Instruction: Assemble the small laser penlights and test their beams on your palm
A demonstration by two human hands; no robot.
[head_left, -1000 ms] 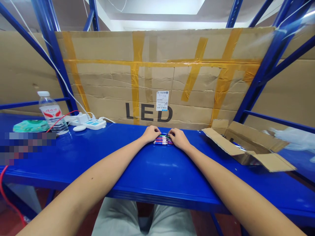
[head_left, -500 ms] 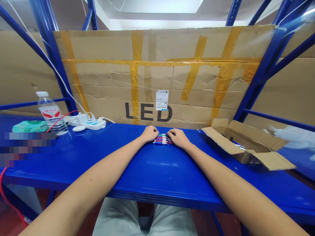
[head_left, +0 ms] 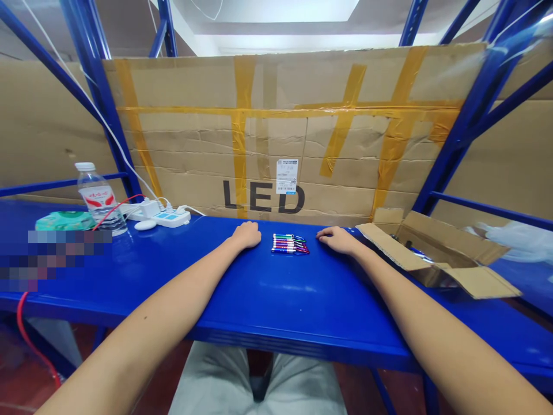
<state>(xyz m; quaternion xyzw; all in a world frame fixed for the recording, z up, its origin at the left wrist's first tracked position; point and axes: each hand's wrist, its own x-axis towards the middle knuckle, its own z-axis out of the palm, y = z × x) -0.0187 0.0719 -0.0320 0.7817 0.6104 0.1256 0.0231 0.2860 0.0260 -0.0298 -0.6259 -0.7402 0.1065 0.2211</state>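
Observation:
Several pens (head_left: pixel 288 244) lie side by side in a tight row on the blue tabletop, green toward the back, then red and purple, with blue nearest me. To their left rests my left hand (head_left: pixel 247 235), apart from them, its fingers curled in and nothing visible in it. On the other side my right hand (head_left: pixel 339 240) lies low on the table with its fingers stretched toward the row. A gap separates it from the pens, and it holds nothing.
An open cardboard box (head_left: pixel 427 248) with pens inside stands at right. On the left are a water bottle (head_left: pixel 99 199), a green soft pack (head_left: pixel 64 220), a white power strip (head_left: pixel 170 217) and a small white oval object (head_left: pixel 146 225). A large carton (head_left: pixel 194 144) walls the back.
Both hands have let go of the pen row and drawn apart, the left one leftward and the right one rightward. The pens stay in place, now fully uncovered. The view has shifted slightly.

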